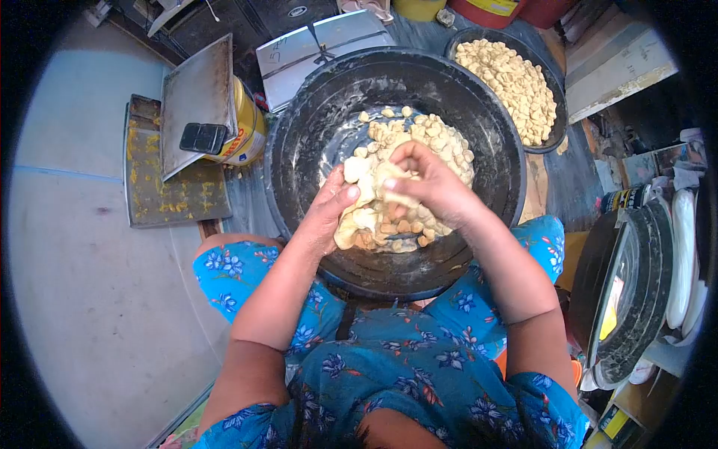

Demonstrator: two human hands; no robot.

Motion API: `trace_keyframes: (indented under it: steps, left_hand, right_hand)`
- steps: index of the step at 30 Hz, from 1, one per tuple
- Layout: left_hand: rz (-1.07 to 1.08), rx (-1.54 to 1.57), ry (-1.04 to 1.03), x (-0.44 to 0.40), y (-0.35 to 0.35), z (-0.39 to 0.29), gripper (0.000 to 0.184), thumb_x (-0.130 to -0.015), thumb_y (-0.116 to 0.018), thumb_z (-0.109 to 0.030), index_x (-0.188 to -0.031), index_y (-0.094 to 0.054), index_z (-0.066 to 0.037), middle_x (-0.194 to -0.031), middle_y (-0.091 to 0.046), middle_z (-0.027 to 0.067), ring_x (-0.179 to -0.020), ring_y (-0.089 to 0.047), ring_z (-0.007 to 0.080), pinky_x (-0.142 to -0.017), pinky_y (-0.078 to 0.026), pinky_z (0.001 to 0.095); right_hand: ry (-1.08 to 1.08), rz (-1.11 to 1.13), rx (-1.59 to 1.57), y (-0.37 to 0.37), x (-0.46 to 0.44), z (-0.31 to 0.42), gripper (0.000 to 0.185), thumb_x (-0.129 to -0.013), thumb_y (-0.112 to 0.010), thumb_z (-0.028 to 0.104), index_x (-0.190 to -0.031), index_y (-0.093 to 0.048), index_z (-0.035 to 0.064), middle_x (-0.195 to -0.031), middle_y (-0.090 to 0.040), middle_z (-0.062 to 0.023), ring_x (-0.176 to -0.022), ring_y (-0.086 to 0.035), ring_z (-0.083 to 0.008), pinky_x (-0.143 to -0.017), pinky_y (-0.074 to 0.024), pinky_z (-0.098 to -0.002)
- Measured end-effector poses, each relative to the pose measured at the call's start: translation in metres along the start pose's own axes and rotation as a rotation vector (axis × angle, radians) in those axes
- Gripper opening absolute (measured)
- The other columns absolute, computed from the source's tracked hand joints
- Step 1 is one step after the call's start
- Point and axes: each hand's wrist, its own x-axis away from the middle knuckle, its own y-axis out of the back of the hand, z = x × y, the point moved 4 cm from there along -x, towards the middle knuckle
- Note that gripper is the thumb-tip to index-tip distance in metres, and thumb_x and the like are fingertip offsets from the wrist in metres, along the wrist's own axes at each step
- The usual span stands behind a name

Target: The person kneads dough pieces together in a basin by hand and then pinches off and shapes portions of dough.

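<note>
A large black basin (299, 97) sits between my knees, its inner wall dusted with white powder. Inside lie many small pale-yellow dough pieces (441, 146), with some browner round bits (411, 227) near the front. My left hand (329, 213) is curled around a soft, lumpy pale dough (360, 183), thumb on top. Just right of it, my right hand (434, 183) pinches part of the dough between thumb and fingers, slightly blurred. Both hands are over the basin, and some of their fingers are hidden by dough.
Another dark basin (557, 90) full of small dough pieces stands at the back right. At the left are a yellow bucket (250, 135), a phone (203, 138) on a tilted tray (198, 86), and a stained tray (176, 194). A strapped white box (321, 56) lies behind.
</note>
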Motion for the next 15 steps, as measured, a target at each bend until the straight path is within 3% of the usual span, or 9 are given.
trace_keyframes:
  steps: [3, 4, 7, 13, 15]
  left_hand:
    - [0.099, -0.088, 0.022, -0.001, 0.004, 0.005, 0.080, -0.078, -0.070, -0.026, -0.138, -0.023, -0.003, -0.129, -0.043, 0.0130, -0.118, -0.047, 0.0222, -0.097, -0.042, 0.0335]
    - [0.052, -0.133, 0.000, 0.000, 0.005, 0.006, 0.080, -0.076, -0.072, -0.024, -0.137, -0.025, -0.002, -0.128, -0.044, 0.0124, -0.117, -0.047, 0.0208, -0.097, -0.041, 0.0326]
    - [0.010, -0.194, 0.022, -0.001, 0.008, 0.008, 0.071, -0.078, -0.070, -0.019, -0.135, -0.031, -0.001, -0.126, -0.046, 0.0119, -0.115, -0.048, 0.0195, -0.095, -0.042, 0.0316]
    - [-0.092, -0.235, -0.013, -0.004, 0.012, 0.008, 0.048, -0.079, -0.064, -0.011, -0.121, -0.045, -0.002, -0.108, -0.057, 0.0089, -0.097, -0.059, 0.0177, -0.084, -0.050, 0.0320]
    - [-0.144, -0.188, -0.019, -0.004, 0.014, 0.006, 0.041, -0.080, -0.061, -0.012, -0.118, -0.047, -0.002, -0.099, -0.060, 0.0091, -0.086, -0.062, 0.0176, -0.075, -0.053, 0.0299]
  right_hand:
    - [0.066, 0.187, 0.132, -0.012, 0.001, -0.008, 0.042, -0.077, -0.070, 0.003, -0.112, -0.047, 0.0031, -0.103, -0.056, -0.0100, -0.087, -0.059, -0.0163, -0.077, -0.0498, -0.0281]
    - [0.110, 0.256, 0.163, -0.016, 0.002, -0.007, 0.044, -0.075, -0.071, 0.003, -0.112, -0.048, 0.0028, -0.104, -0.056, -0.0094, -0.090, -0.059, -0.0160, -0.080, -0.0487, -0.0282]
    - [0.282, 0.163, 0.354, -0.018, 0.006, 0.000, 0.043, -0.074, -0.071, 0.001, -0.112, -0.051, 0.0023, -0.102, -0.058, -0.0077, -0.097, -0.057, -0.0157, -0.088, -0.0449, -0.0293]
    - [0.104, -0.015, 0.369, -0.001, 0.011, 0.020, 0.024, -0.078, -0.065, -0.004, -0.101, -0.059, -0.0006, -0.093, -0.061, -0.0075, -0.073, -0.062, -0.0107, -0.065, -0.0510, -0.0226]
    - [0.261, -0.232, 0.286, 0.017, 0.012, 0.040, 0.013, -0.085, -0.059, 0.002, -0.097, -0.061, -0.0001, -0.084, -0.063, -0.0055, -0.066, -0.061, -0.0110, -0.060, -0.0501, -0.0223]
